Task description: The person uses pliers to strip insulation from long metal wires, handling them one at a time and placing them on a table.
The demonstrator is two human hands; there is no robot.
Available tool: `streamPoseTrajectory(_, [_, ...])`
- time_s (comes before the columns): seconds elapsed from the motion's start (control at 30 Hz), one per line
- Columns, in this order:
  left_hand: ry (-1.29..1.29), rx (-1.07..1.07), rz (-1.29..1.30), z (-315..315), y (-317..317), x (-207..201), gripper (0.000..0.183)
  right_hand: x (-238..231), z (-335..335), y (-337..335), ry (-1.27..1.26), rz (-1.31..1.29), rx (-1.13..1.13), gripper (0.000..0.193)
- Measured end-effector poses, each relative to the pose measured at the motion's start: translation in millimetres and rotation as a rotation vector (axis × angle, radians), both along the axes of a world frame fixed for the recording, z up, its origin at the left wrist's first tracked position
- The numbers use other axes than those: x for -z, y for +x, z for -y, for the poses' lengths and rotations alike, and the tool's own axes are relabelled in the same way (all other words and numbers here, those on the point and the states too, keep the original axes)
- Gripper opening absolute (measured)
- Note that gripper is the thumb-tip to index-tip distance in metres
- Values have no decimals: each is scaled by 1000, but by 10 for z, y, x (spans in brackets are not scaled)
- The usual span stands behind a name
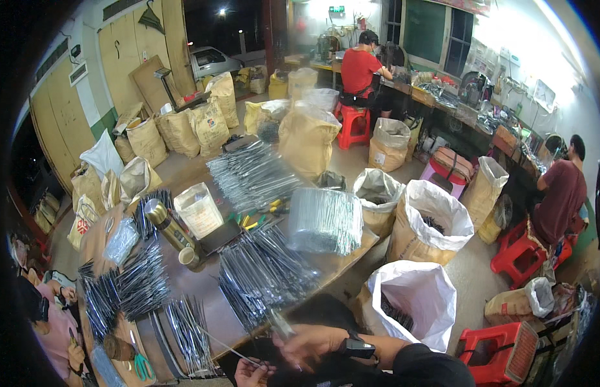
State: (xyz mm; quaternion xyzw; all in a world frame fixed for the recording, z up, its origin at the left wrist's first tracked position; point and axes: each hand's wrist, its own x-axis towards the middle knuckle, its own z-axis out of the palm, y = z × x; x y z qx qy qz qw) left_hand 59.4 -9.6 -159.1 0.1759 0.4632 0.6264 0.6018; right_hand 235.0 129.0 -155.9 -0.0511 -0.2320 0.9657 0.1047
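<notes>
At the lower edge, my left hand (251,374) is closed in a pinch on a thin metal rod (226,346), which slants up and left toward the table's edge. Close beside it on the right is my right hand (310,342), smeared by motion, with a dark watch (359,348) on the wrist. A pale blurred shape (282,326) shows at its fingers; I cannot make out what it is. Just beyond my hands a large heap of thin dark metal rods (258,274) lies on the table. A smaller bundle of rods (189,335) lies left of my left hand.
The brown table (203,284) also bears a flask (164,222), a cup (188,257), pliers (255,222), scissors (142,366) and more rod heaps (255,171). Open white sacks (442,303) and a red stool (500,351) stand at right. Other people sit left, right and far back.
</notes>
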Motion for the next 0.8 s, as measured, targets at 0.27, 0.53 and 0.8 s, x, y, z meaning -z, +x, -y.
streamPoseTrajectory(0.27, [-59, -134, -70, -94, -43, 158, 20, -86, 26, -64, 56, 57, -9, 20])
streamPoseTrajectory(0.53, [15, -32, -162, -30, 92, 2, 19, -52, 101, -152, 242, 295, 185, 26])
streamPoseTrajectory(0.8, [34, 168, -218, -148, 120, -138, 18, -115, 104, -180, 357, 405, 162, 20])
